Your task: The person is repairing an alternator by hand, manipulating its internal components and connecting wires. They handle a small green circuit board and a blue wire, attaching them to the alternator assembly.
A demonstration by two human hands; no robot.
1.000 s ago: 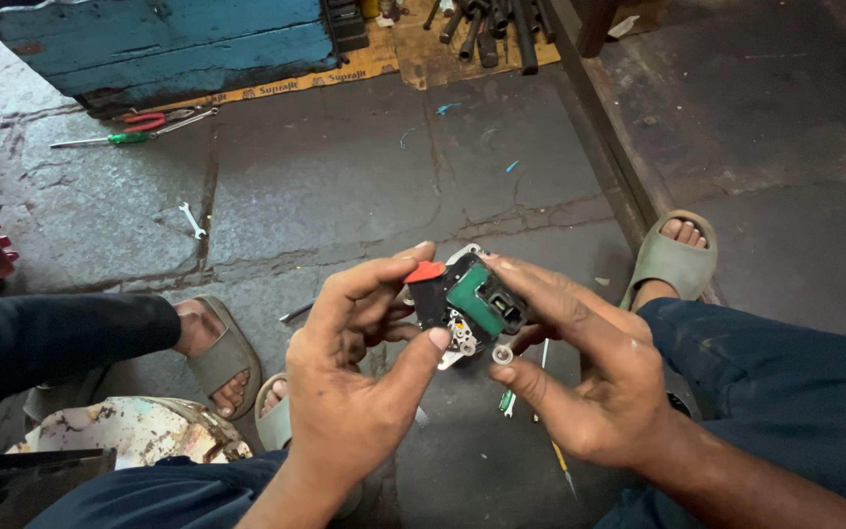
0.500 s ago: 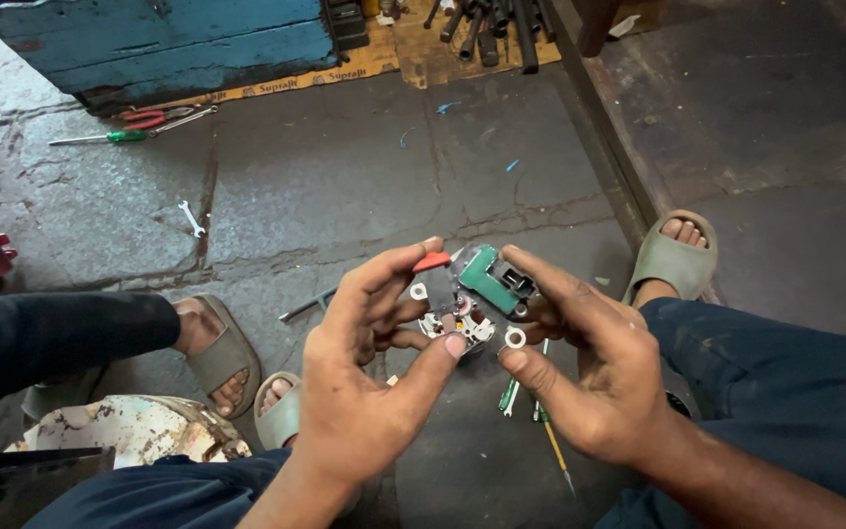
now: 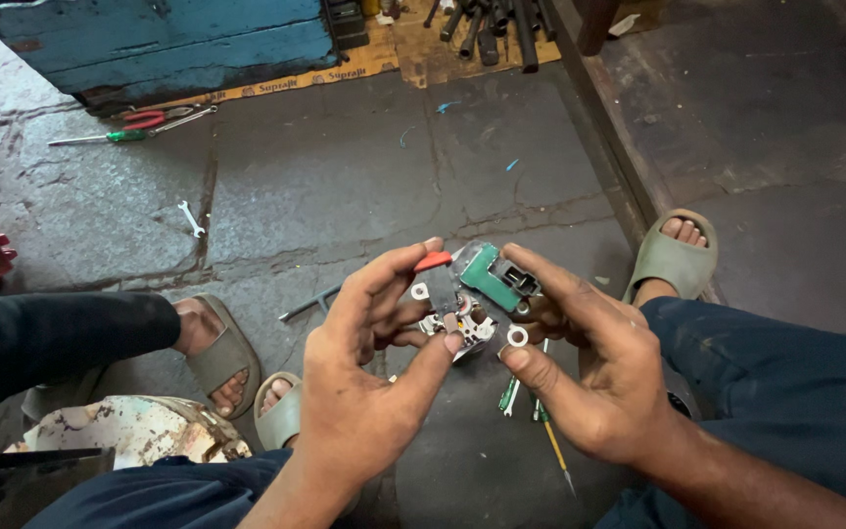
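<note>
1. Head view: your left hand point(image 3: 369, 392) and right hand point(image 3: 589, 377) jointly pinch one small electrical part point(image 3: 472, 294), grey metal with a green block and a red tab, held above the stone floor point(image 3: 345, 196) between your knees. Left thumb presses its lower edge; right thumb rests by a ring terminal.
2. Room: open floor ahead; a blue crate point(image 3: 168, 39) bounds the top left, a metal rail point(image 3: 604, 147) the right.
3. Against half a second ago: the part sits at much the same spot; the red tab now lies under your left fingertip.
4. Count: one spanner point(image 3: 190, 217), two sandalled feet of yours, one screwdriver point(image 3: 115, 136) by the crate, a few small tools point(image 3: 540, 421) beneath your hands.
</note>
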